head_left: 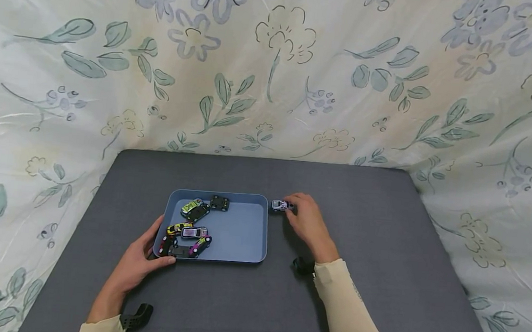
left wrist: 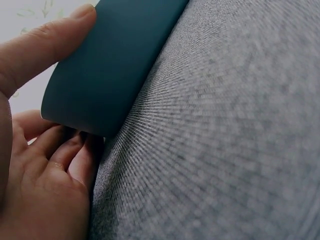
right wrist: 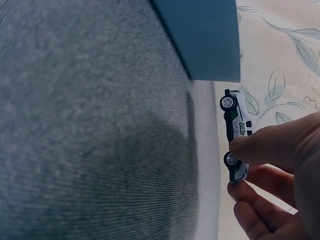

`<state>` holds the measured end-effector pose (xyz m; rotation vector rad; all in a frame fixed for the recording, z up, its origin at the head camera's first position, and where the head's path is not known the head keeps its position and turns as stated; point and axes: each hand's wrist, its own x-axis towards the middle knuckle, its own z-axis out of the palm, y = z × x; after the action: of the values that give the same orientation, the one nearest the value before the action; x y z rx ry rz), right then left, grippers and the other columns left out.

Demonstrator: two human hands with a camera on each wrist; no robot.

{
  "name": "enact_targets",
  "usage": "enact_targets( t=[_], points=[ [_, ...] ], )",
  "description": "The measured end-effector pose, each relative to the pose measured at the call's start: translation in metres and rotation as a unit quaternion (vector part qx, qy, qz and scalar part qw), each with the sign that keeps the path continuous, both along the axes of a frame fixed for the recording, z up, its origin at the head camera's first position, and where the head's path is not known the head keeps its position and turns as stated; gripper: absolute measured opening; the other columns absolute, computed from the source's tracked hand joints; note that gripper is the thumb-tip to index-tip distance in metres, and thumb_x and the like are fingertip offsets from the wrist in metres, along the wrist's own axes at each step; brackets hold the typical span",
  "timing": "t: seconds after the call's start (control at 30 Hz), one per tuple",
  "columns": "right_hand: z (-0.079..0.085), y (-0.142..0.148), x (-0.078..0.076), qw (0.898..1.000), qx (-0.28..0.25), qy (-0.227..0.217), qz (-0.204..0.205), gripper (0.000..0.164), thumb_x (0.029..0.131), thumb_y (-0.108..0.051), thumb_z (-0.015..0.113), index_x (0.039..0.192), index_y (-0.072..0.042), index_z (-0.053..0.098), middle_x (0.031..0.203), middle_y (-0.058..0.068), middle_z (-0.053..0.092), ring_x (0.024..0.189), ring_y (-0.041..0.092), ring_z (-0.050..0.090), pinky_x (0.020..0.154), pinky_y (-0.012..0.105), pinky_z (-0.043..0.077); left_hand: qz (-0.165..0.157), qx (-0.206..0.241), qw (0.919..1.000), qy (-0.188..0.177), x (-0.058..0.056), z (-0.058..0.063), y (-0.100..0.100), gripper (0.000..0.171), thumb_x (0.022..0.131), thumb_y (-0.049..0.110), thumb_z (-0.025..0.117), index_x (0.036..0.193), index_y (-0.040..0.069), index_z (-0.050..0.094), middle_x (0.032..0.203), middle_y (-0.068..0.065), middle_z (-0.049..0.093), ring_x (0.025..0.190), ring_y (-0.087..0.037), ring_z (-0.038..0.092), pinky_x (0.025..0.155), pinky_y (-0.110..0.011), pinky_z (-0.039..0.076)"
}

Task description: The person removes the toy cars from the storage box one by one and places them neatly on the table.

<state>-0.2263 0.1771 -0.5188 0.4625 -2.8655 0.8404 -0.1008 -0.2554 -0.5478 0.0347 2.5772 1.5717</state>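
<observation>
Just right of the blue tray, my right hand pinches a white toy car between thumb and fingers. In the right wrist view the toy car has dark wheels and green lettering on its side, and the thumb lies across it. My left hand grips the tray's near left corner. The left wrist view has the thumb on the tray's wall and the fingers bent by its corner. Several toy cars lie in the tray's left part, among them a white one and a green-and-black one.
A dark grey cloth covers the table. Behind it and at both sides hangs a pale floral curtain. Black wrist straps show on the left wrist and the right wrist.
</observation>
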Motion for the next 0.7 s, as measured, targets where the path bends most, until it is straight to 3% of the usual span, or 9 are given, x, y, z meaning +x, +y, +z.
enact_targets(
  t=[0.7],
  points=[
    [-0.021, 0.005, 0.001, 0.999, 0.003, -0.038, -0.005, 0.03, 0.099, -0.002, 0.075, 0.129, -0.004, 0.078, 0.131, 0.014, 0.071, 0.126, 0.036, 0.063, 0.108, 0.054, 0.051, -0.004, 0.03, 0.9995, 0.008, 0.002, -0.005, -0.001, 0.116, 0.09, 0.02, 0.093, 0.176, 0.017, 0.016, 0.175, -0.026, 0.022, 0.156, -0.048, 0.034, 0.098, -0.001, 0.031]
  ],
)
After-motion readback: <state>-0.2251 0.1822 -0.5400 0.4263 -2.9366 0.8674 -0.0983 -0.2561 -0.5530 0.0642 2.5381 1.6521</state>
